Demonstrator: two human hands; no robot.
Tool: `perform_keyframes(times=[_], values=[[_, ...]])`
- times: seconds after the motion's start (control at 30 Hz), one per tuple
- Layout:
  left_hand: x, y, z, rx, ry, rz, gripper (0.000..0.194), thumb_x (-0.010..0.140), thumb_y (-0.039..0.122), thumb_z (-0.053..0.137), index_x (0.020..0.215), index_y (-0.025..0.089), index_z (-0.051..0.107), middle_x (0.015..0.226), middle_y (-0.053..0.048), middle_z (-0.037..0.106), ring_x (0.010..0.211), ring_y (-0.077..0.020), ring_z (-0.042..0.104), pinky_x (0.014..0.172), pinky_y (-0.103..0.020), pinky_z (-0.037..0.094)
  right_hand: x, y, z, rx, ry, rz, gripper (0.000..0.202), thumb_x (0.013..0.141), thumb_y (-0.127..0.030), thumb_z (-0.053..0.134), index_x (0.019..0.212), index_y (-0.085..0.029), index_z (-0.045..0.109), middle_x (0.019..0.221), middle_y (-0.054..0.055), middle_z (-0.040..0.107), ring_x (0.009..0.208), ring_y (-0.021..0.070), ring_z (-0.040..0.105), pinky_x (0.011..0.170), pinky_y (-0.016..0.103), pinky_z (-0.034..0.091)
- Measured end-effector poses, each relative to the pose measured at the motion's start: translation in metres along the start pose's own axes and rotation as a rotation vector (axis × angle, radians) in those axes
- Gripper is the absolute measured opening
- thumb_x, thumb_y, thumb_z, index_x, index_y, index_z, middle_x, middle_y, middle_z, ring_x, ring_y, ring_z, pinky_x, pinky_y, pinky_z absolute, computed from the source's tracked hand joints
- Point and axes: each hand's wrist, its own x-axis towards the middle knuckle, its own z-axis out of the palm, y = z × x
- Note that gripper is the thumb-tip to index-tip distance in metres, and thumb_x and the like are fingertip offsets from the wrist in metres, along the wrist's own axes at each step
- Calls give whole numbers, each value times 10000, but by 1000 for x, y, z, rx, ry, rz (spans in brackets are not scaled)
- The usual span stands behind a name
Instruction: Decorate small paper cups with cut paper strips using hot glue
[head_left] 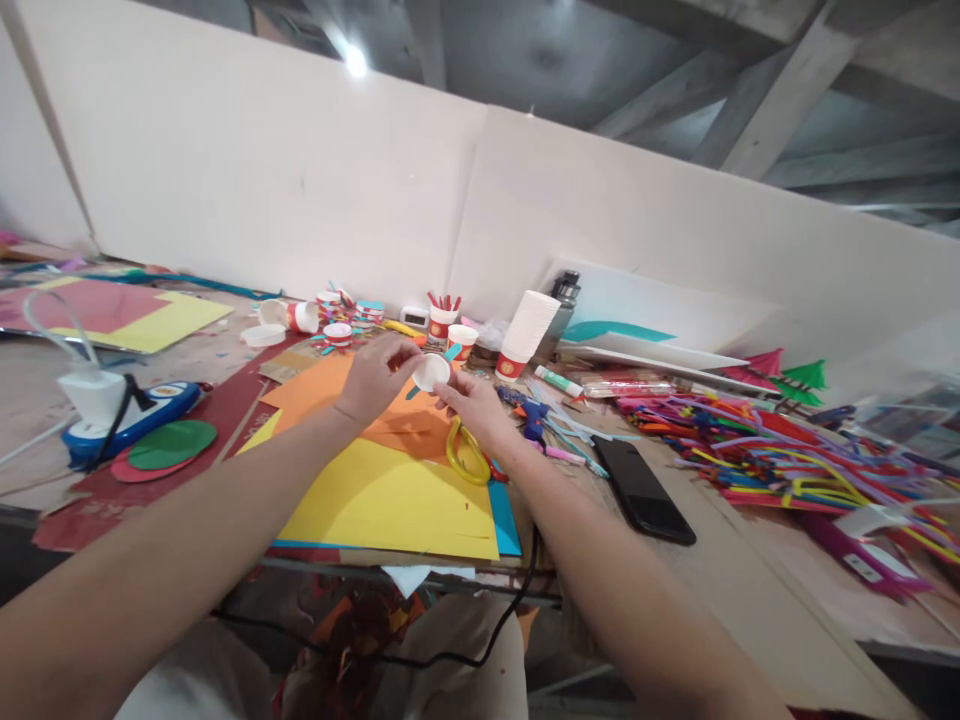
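Note:
Between my two hands is a small round white cup piece (432,373), its pale circular face turned up toward me, with teal strips sticking out at its edge. My right hand (474,402) grips its right side between thumb and fingers. On the left, my left hand (381,372) is pinched at the rim; whether it holds a strip or the rim itself is hard to see. Below them lie orange paper (315,388) and yellow paper (375,500). A yellow-handled pair of scissors (466,458) rests by my right wrist.
Behind my hands stand a stack of paper cups (527,335), a cup of red sticks (442,320) and several cut cup pieces. Pipe cleaners (787,450) and a black phone (643,490) lie right. A power strip (135,415) and green paper disc (172,444) sit left.

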Motion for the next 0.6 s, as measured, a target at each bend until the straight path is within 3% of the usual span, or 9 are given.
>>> perform_keyframes(times=[0.1, 0.27, 0.47, 0.6], values=[[1, -3, 2, -127, -29, -87, 191, 839, 336, 625, 922, 165, 643, 925, -57, 656, 742, -134, 594, 674, -262, 493, 0, -1, -2, -6, 20, -31, 158, 794, -341, 620, 808, -184, 622, 641, -32, 596, 580, 94, 537, 560, 222, 404], [2, -2, 2, -399, -300, -266, 378, 848, 481, 610, 1035, 160, 681, 1016, -83, 727, 912, -191, 661, 807, -303, 514, -1, -1, -3, -38, 32, -33, 150, 785, -326, 613, 821, -181, 627, 656, -32, 588, 605, 105, 548, 568, 235, 407], [3, 6, -2, -471, -308, -440, 402, 808, 489, 647, 1030, 161, 712, 1004, -74, 745, 852, -177, 650, 740, -277, 505, -2, -1, -6, 29, 10, -25, 253, 766, -418, 650, 875, -190, 627, 722, -21, 605, 658, 109, 549, 588, 237, 422], [4, -4, -3, -416, -306, -561, 404, 778, 467, 652, 1022, 155, 733, 928, -65, 749, 713, -140, 608, 628, -248, 476, 0, -2, -8, 65, 74, 34, 262, 777, -394, 620, 933, -184, 635, 855, 15, 649, 691, 109, 566, 593, 238, 430]])
